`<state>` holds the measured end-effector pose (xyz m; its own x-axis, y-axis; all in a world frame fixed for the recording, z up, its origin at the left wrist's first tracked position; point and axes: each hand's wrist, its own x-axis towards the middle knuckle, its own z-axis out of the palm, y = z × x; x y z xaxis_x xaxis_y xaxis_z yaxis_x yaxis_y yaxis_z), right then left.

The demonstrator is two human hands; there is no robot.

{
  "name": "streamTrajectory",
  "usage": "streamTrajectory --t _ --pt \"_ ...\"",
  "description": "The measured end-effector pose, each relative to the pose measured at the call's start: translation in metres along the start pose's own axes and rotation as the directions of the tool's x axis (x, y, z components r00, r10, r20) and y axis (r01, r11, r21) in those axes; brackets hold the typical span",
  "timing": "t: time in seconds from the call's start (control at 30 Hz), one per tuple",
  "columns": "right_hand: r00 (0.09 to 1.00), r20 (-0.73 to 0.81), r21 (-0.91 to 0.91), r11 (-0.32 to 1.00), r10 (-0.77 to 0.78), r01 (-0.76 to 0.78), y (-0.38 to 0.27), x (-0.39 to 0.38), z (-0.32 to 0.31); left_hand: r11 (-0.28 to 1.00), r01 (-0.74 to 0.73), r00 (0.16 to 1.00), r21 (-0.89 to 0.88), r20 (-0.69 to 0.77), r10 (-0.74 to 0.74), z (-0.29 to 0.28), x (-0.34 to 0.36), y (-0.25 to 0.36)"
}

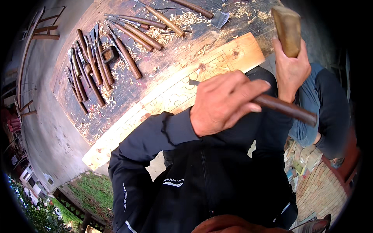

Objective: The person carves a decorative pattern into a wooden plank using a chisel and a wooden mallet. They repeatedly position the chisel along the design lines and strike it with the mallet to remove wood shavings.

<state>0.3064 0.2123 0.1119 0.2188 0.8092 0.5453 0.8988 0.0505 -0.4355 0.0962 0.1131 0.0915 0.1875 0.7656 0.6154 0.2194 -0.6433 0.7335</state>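
Observation:
My left hand (221,101) is wrapped round a chisel (286,106). Its dark wooden handle sticks out to the right, and a bit of its flat metal blade shows to the left of my knuckles. Below that blade lies a long pale wooden board (171,98) with curved, flower-like outlines, slanting across the table's near edge. Whether the blade tip touches the wood I cannot tell. Off to the right, my right hand (292,70) grips a worn wooden mallet (287,31), its blocky head raised beyond the board's right end.
Several carving tools with brown handles (130,58) lie spread over the worn wooden table (155,79), among curled shavings (186,19). A small dark square block (109,55) sits among them. At the right is another person (330,101) in dark and blue clothing, close to my right arm.

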Motion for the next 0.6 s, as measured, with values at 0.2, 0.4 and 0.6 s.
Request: streamTrajectory --t 0.2,0.4,0.6 --pt "0.986 0.065 0.215 0.963 0.152 -0.163 0.065 0.014 -0.017 0.992 -0.041 0.994 0.12 -0.098 0.053 0.047 0.009 -0.013" --pt "0.994 0.104 -0.159 0.987 0.021 -0.004 0.09 0.05 0.035 0.991 -0.068 0.993 0.114 -0.091 0.078 0.057 0.001 -0.03" --pt "0.982 0.156 -0.493 0.852 -0.109 0.173 0.107 0.071 0.088 0.966 -0.192 0.974 0.173 0.155 0.166 0.049 -0.01 -0.028"
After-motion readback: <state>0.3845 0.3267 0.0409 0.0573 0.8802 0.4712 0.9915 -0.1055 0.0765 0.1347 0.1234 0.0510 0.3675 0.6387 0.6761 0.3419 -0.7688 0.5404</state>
